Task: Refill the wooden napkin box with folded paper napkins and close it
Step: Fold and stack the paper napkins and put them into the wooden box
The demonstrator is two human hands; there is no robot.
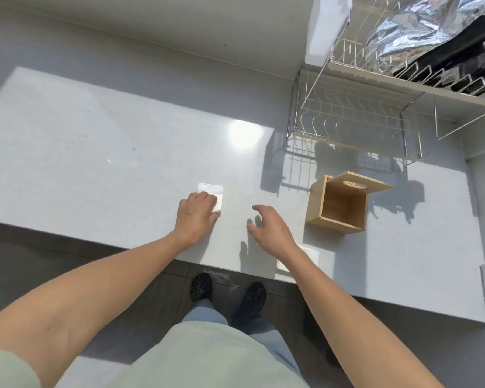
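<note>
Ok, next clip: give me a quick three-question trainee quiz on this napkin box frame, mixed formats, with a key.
1. True or false: the wooden napkin box already holds napkins.
2. Which hand rests on the paper napkin on the countertop? A) left hand B) right hand C) neither
3. Fill in: the box's lid is ____ (open or closed).

Key
1. False: the inside in view is bare wood.
2. A: the left hand lies on it, while the right hand hovers open and holds nothing.
3. Open: the lid sits askew on the far rim, leaving the box's mouth uncovered.
</note>
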